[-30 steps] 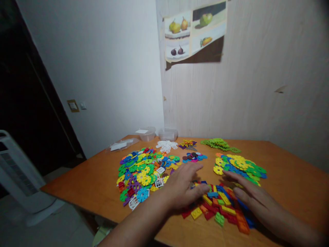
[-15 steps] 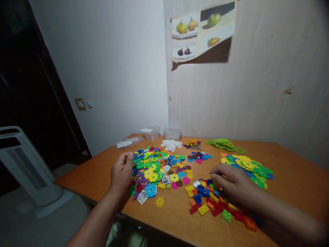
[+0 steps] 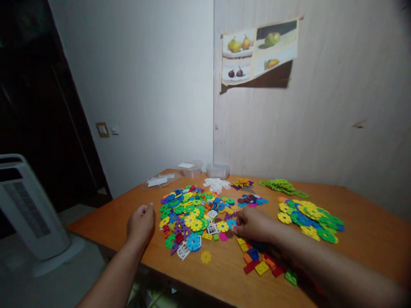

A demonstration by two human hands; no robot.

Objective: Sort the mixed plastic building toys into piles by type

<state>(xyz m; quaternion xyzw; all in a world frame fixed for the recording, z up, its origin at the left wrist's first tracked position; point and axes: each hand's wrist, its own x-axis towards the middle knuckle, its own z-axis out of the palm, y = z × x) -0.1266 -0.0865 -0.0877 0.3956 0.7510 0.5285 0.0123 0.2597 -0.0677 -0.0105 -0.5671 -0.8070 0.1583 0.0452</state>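
My left hand is a loose fist above the table's left part, beside a large mixed pile of plastic snowflake discs; what its fingers hold, if anything, is hidden. With fingers pinched together, my right hand is at the pile's right edge, by a blue disc and a pink disc. I cannot make out what is between those fingertips. Beneath the right wrist and forearm lie building bricks, partly covered. A single yellow disc lies near the front edge.
Sorted groups lie farther back: white pieces, yellow and purple pieces, small round discs, green pieces and large discs. Clear plastic tubs stand by the wall. A white tower fan is at left.
My right hand has moved left from above the bricks to the mixed pile's edge. My left hand has drawn slightly left, away from the pile. The view has tilted a little.
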